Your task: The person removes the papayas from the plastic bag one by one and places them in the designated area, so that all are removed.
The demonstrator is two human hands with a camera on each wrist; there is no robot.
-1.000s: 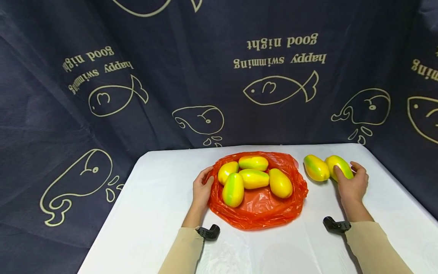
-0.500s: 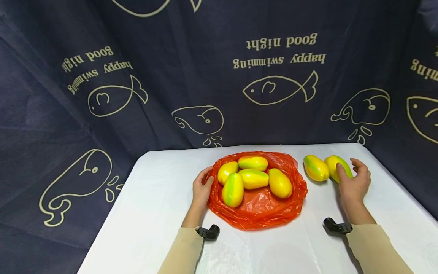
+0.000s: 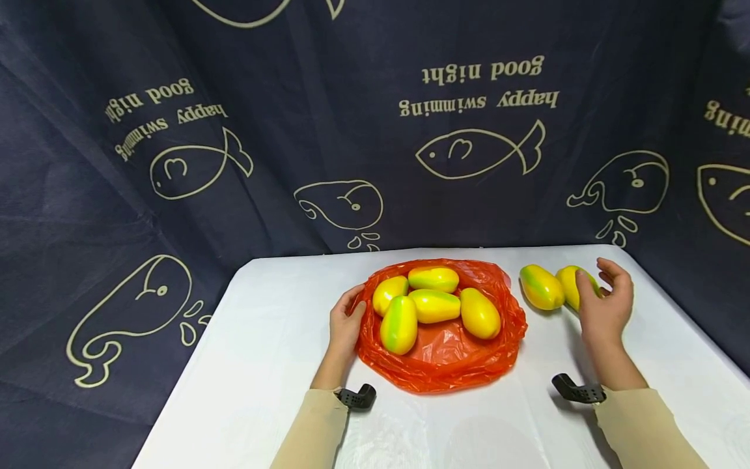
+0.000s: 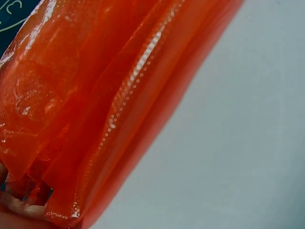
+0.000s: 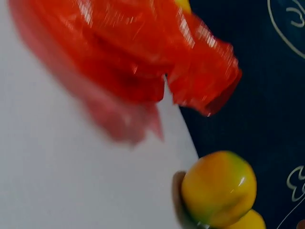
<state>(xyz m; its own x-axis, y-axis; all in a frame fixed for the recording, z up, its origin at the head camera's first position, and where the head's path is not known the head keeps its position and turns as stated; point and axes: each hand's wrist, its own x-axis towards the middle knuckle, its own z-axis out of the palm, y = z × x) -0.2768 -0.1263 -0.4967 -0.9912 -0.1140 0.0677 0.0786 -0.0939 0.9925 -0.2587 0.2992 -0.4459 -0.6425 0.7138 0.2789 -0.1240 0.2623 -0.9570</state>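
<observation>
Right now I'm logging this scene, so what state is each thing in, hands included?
Red bag: open-mouthed, rim crumpled.
Five bagged fruits: lying inside, uncovered.
Two loose fruits: lying close together on the white table.
Left hand: holding the bag's left edge.
Right hand: fingers curved by the right loose fruit, apparently gripping nothing.
Dark cloth: hanging behind, lettering upside down.
Wrist cameras: strapped on.

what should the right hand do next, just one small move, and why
Probably swing the right hand toward the bag for its rightmost fruit. It has eased off the far-right fruit and seems to hold nothing; that fruit lies outside beside another fruit, and the left hand is already at the bag's edge.
</observation>
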